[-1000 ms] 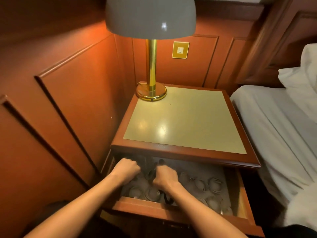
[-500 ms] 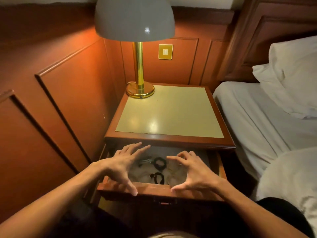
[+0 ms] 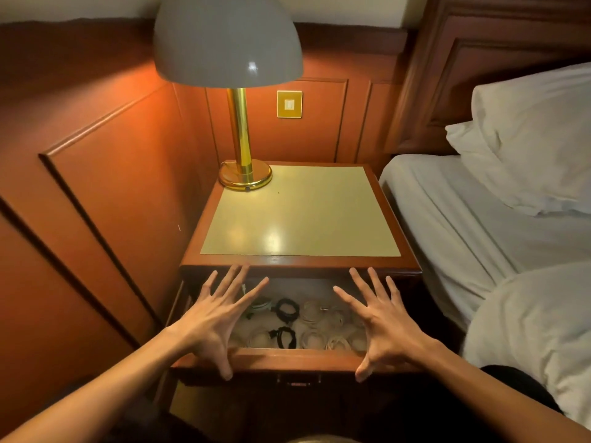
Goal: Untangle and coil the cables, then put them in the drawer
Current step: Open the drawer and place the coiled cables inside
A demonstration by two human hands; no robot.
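Note:
The nightstand drawer (image 3: 297,356) stands pulled out below the tabletop. Inside it lie several coiled cables: two black coils (image 3: 287,310) in the middle, one behind the other, and pale white coils (image 3: 315,314) to the right and along the front. My left hand (image 3: 214,318) hovers over the drawer's left side with fingers spread wide, thumb down by the front rail. My right hand (image 3: 380,321) mirrors it over the right side, fingers splayed. Neither hand holds anything.
A brass lamp (image 3: 244,174) with a grey shade stands at the back left of the nightstand top (image 3: 300,215). Wood-panelled walls close in on the left and behind. A bed with white sheets (image 3: 479,219) and pillows lies to the right.
My hands left the cables inside the drawer, drew back and opened. They now hang spread above the drawer's two sides. My view pulled back and up.

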